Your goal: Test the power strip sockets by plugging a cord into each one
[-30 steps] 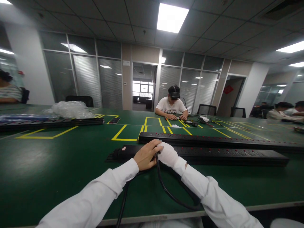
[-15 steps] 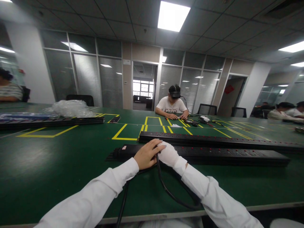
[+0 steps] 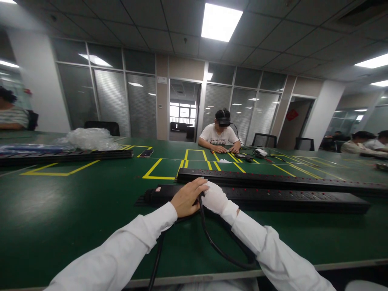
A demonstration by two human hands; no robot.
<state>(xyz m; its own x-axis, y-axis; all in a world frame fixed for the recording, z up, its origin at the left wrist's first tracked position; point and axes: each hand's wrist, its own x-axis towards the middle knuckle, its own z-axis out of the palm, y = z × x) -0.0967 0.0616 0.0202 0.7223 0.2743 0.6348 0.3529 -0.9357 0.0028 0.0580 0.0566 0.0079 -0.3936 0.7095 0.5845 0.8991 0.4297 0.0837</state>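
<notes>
My bare left hand [image 3: 188, 198] is closed, its fingers bent over toward the right hand's fingertips. A white glove covers my right hand [image 3: 214, 198], which is closed too and touches the left. A black power cable [image 3: 209, 238] comes out from between them and hangs in a loop toward the table's front edge. The fingertips are partly hidden behind the hands. Just behind them lies a long black power strip [image 3: 291, 199] with red-marked sockets. Part of it is covered by my hands.
A second black power strip [image 3: 273, 178] lies behind the first on the green table [image 3: 75, 210]. Clear plastic wrap [image 3: 91, 139] and more black strips [image 3: 100, 155] are at left, near a phone [image 3: 146, 153]. A person [image 3: 218, 133] sits opposite, hands on the table.
Almost nothing differs. The fingers of my left hand have shifted slightly against the gloved right hand, and the cable stays between them.
</notes>
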